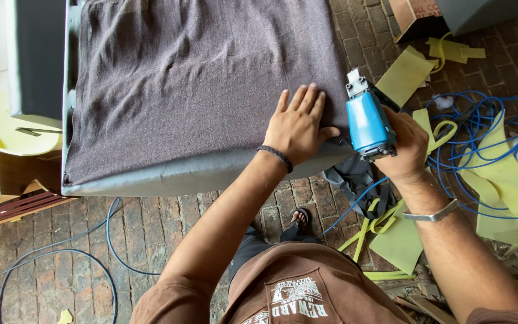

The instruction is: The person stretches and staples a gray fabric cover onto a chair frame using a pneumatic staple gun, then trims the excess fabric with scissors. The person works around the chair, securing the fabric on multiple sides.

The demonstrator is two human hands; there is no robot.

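blue stapler [367, 123] gripped in right hand [406, 147], left hand [298, 126] flat on grey fabric [199, 78]

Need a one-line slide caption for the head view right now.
Left hand flat on dark grey fabric over a grey frame; right hand holds a blue pneumatic stapler at its edge.

Soft, even daylight fills the view, bright without harshness. Shadows are faint: a weak one lies under the left hand [298, 126] on the dark grey fabric [199, 78], and a deeper band runs beneath the frame's edge toward 7 o'clock. The blue stapler [367, 123] shows a mild sheen. Focus is sharp throughout; straight lines bow slightly near the edges, most at 9 and 3 o'clock.
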